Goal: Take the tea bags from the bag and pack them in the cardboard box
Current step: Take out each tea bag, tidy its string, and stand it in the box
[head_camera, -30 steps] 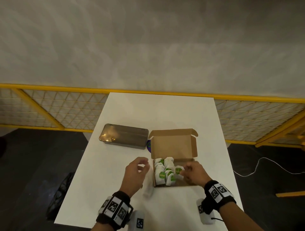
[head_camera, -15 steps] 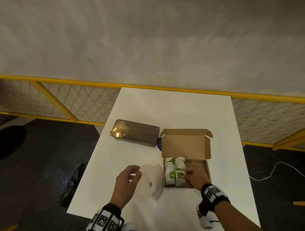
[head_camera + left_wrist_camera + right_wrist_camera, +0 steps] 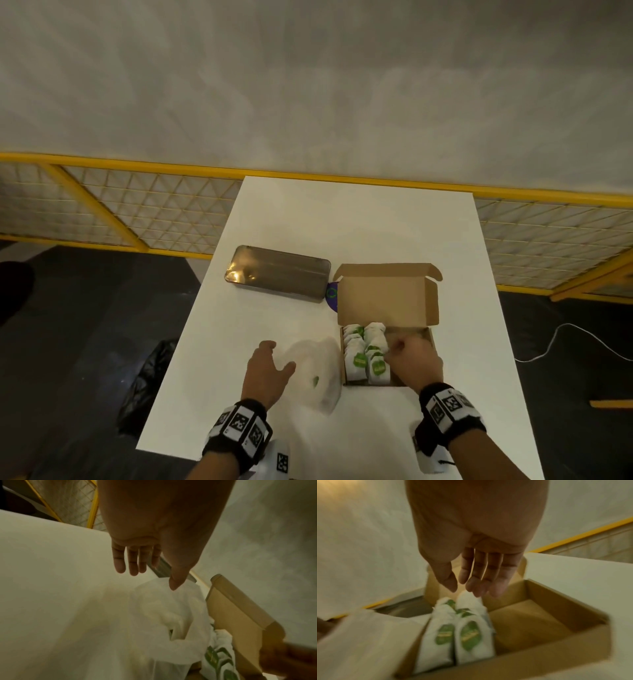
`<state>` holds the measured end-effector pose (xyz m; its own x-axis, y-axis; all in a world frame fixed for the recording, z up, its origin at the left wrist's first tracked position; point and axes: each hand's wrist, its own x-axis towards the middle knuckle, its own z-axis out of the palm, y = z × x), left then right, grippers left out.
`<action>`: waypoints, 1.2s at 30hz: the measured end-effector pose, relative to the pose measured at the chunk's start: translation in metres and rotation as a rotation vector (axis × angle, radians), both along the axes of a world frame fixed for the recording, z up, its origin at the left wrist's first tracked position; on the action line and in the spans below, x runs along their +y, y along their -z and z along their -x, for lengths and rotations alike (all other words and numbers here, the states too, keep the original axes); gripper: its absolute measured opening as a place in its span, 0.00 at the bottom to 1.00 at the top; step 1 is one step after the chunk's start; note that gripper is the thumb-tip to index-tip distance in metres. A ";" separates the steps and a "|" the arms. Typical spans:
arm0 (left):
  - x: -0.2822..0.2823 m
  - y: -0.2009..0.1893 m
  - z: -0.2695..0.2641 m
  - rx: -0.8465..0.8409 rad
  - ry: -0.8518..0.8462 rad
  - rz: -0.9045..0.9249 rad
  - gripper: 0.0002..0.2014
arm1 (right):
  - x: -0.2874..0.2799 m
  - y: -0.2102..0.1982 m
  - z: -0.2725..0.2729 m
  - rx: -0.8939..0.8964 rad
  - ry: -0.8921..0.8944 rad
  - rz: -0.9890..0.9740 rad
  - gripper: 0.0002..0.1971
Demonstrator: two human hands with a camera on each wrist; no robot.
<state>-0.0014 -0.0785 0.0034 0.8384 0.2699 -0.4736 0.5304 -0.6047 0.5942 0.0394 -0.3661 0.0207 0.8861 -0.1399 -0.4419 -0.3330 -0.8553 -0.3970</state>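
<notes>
- Far left, a dark shape on the floor (image 3: 85,342) beside the desk (image 3: 342,222) is too dim for me to identify.
- A yellow mesh fence (image 3: 137,212) runs behind the desk, under a pale wall (image 3: 308,85).
- A flat metal tin (image 3: 277,273) lies on the desk's left half; something purple (image 3: 331,294) peeks out between it and the box, mostly hidden.
- My left hand (image 3: 265,371) hovers with fingers loosely spread and holds nothing; the thumb points at the clear plastic bag (image 3: 313,370), which lies just left of the box, blurred. I cannot tell whether the thumb touches it.
- One green spot shows through the bag; I cannot tell what is inside.
- The cardboard box (image 3: 387,294) stands open, lid flap raised; tea bags (image 3: 364,353) fill its left side in two rows, the right side bare.
- My right hand (image 3: 416,358) is inside the box, fingers relaxed and straight, fingertips at the far tea bag of the right row, gripping nothing.
- A white cable (image 3: 561,339) trails on the floor at right.
</notes>
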 end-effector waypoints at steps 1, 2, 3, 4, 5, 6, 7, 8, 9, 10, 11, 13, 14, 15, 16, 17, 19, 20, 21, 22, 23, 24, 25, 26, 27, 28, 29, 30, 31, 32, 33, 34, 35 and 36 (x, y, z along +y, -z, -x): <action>0.000 0.005 -0.001 0.068 -0.005 0.030 0.32 | 0.011 -0.005 0.002 -0.079 -0.024 -0.062 0.03; 0.000 0.010 -0.002 0.125 -0.009 0.056 0.33 | 0.027 -0.008 0.005 -0.127 -0.061 -0.164 0.04; 0.000 0.015 -0.001 0.166 0.003 0.063 0.32 | 0.044 -0.012 0.009 -0.123 -0.109 -0.294 0.05; 0.000 0.017 -0.001 0.194 0.039 0.045 0.29 | 0.061 -0.016 0.014 -0.079 -0.173 -0.425 0.07; -0.001 0.019 0.000 0.201 0.089 0.008 0.23 | 0.077 -0.018 0.019 -0.003 -0.247 -0.522 0.10; -0.002 0.020 0.001 0.187 0.131 -0.027 0.18 | 0.092 -0.019 0.023 0.068 -0.323 -0.575 0.12; -0.001 0.019 0.002 0.158 0.152 -0.040 0.12 | 0.103 -0.016 0.027 0.126 -0.390 -0.565 0.13; -0.001 0.017 0.002 0.125 0.159 -0.036 0.07 | 0.112 -0.013 0.029 0.159 -0.439 -0.505 0.15; -0.001 0.015 0.003 0.092 0.161 -0.031 0.05 | 0.118 -0.010 0.030 0.153 -0.480 -0.400 0.16; 0.001 0.012 0.003 0.066 0.159 -0.030 0.04 | 0.121 -0.008 0.030 0.117 -0.518 -0.269 0.16; 0.003 0.008 0.004 0.038 0.148 -0.026 0.04 | 0.122 -0.007 0.031 0.078 -0.546 -0.135 0.15; 0.008 -0.001 0.006 -0.019 0.105 -0.017 0.05 | 0.122 -0.005 0.033 0.014 -0.575 0.073 0.15; 0.011 -0.004 0.007 -0.040 0.086 -0.015 0.05 | 0.123 -0.005 0.034 -0.001 -0.581 0.142 0.15; 0.013 -0.007 0.009 -0.053 0.078 -0.015 0.05 | 0.125 -0.005 0.034 -0.009 -0.579 0.192 0.15; 0.015 -0.009 0.011 -0.057 0.082 -0.016 0.05 | 0.127 -0.005 0.035 -0.016 -0.580 0.235 0.15; 0.016 -0.010 0.013 -0.056 0.092 -0.013 0.05 | 0.132 -0.004 0.036 -0.022 -0.584 0.268 0.15; 0.018 -0.010 0.017 -0.057 0.111 0.003 0.04 | 0.144 0.000 0.037 -0.056 -0.612 0.278 0.14; 0.019 -0.011 0.018 -0.066 0.118 0.009 0.04 | 0.151 0.002 0.038 -0.070 -0.631 0.270 0.14; 0.020 -0.012 0.019 -0.079 0.126 0.012 0.03 | 0.157 0.003 0.039 -0.070 -0.646 0.271 0.14; 0.021 -0.013 0.020 -0.097 0.133 0.015 0.03 | 0.161 0.002 0.040 -0.061 -0.650 0.286 0.13; 0.022 -0.014 0.021 -0.108 0.140 0.020 0.03 | 0.165 0.000 0.040 -0.038 -0.636 0.298 0.13; 0.023 -0.014 0.023 -0.117 0.146 0.032 0.03 | 0.167 0.000 0.040 -0.017 -0.609 0.302 0.12; 0.024 -0.014 0.025 -0.118 0.153 0.043 0.02 | 0.170 0.000 0.039 0.004 -0.581 0.303 0.13; 0.025 -0.013 0.027 -0.115 0.159 0.050 0.02 | 0.172 0.000 0.039 0.030 -0.555 0.306 0.14; 0.025 -0.011 0.029 -0.108 0.161 0.055 0.02 | 0.174 -0.001 0.039 0.055 -0.530 0.306 0.16; 0.025 -0.009 0.030 -0.106 0.166 0.061 0.02 | 0.176 0.000 0.039 0.081 -0.513 0.307 0.19; 0.025 -0.007 0.032 -0.103 0.173 0.068 0.02 | 0.179 0.002 0.039 0.102 -0.506 0.311 0.21; 0.025 -0.006 0.034 -0.104 0.181 0.077 0.02 | 0.180 0.006 0.039 0.113 -0.500 0.317 0.21; 0.025 -0.005 0.035 -0.100 0.189 0.086 0.03 | 0.182 0.009 0.040 0.119 -0.497 0.330 0.21; 0.024 -0.004 0.036 -0.100 0.194 0.096 0.03 | 0.184 0.012 0.041 0.131 -0.497 0.349 0.20; 0.024 -0.003 0.037 -0.096 0.200 0.106 0.03 | 0.186 0.014 0.043 0.150 -0.498 0.375 0.20; 0.025 -0.002 0.038 -0.092 0.207 0.120 0.04 | 0.188 0.017 0.044 0.175 -0.496 0.405 0.20; 0.025 -0.002 0.039 -0.084 0.215 0.134 0.04 | 0.190 0.021 0.046 0.202 -0.488 0.435 0.20; 0.025 0.000 0.040 -0.074 0.224 0.144 0.05 | 0.192 0.024 0.048 0.228 -0.473 0.455 0.19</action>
<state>-0.0419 -0.0532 0.0035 0.9035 0.0086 -0.4286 0.3449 -0.6082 0.7149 -0.0081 -0.1738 -0.0029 0.7895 0.0229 -0.6133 0.0842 -0.9939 0.0713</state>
